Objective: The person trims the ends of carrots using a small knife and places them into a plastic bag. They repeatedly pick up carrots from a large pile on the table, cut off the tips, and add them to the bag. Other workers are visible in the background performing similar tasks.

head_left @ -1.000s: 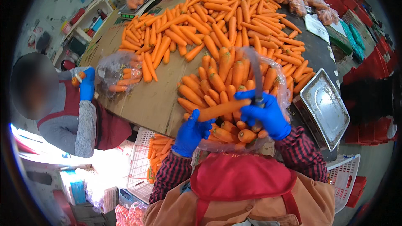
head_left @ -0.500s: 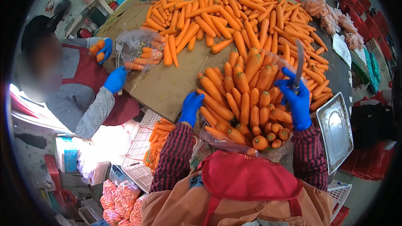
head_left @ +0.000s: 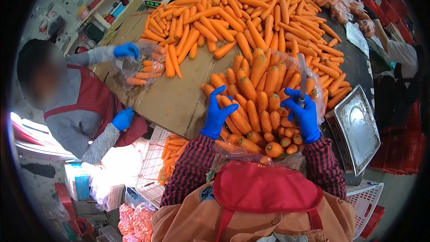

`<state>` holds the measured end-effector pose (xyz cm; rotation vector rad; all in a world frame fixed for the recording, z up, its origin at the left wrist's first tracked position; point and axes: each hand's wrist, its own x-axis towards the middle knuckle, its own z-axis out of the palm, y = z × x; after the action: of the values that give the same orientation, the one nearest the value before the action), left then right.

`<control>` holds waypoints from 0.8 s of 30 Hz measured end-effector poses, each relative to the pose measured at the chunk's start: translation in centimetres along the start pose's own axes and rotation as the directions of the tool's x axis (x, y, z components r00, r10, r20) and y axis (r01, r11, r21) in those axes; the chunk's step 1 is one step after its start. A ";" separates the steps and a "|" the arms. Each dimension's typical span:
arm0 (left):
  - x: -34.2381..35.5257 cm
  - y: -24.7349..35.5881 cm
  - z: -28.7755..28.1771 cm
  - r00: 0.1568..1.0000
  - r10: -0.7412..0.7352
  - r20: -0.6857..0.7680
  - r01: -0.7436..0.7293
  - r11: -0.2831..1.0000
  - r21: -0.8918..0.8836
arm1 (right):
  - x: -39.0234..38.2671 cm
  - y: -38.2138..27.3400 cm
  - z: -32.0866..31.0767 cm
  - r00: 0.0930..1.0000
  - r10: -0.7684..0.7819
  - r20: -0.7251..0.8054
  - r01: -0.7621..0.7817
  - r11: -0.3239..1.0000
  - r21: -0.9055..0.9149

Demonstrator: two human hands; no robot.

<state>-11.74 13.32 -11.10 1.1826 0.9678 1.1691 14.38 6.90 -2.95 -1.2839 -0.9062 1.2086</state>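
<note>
Cardboard [head_left: 174, 103] lies beneath part of a carrot heap [head_left: 219, 20]. Nearer me, carrots [head_left: 247, 88] fill a clear plastic bag [head_left: 320, 98]; the left hand [head_left: 217, 115] hovers at its left, thumb and fingers parted, while the right hand [head_left: 305, 118] grips a knife [head_left: 303, 74].

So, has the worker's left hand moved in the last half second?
Yes: the left hand has moved right, judged against the metal scale tray, which it is now closer to.
</note>
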 end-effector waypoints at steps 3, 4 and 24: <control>0.4 -0.7 -0.6 0.995 -0.066 -0.073 0.071 0.996 0.063 | -0.7 -0.2 0.2 1.000 0.023 0.008 -0.023 1.000 -0.001; 0.5 -0.7 -0.8 0.991 -0.102 -0.086 0.109 0.991 0.082 | -0.9 -0.3 0.2 0.999 0.033 0.012 -0.033 0.999 0.000; 0.1 5.2 -2.2 0.915 -0.403 -0.014 0.216 0.520 -0.826 | -4.0 -1.4 1.9 0.982 -0.151 0.116 0.168 0.974 -0.155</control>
<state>-14.66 13.75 -6.30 0.1103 0.6034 1.2336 11.99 3.51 -0.79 -1.2600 -1.1825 1.0998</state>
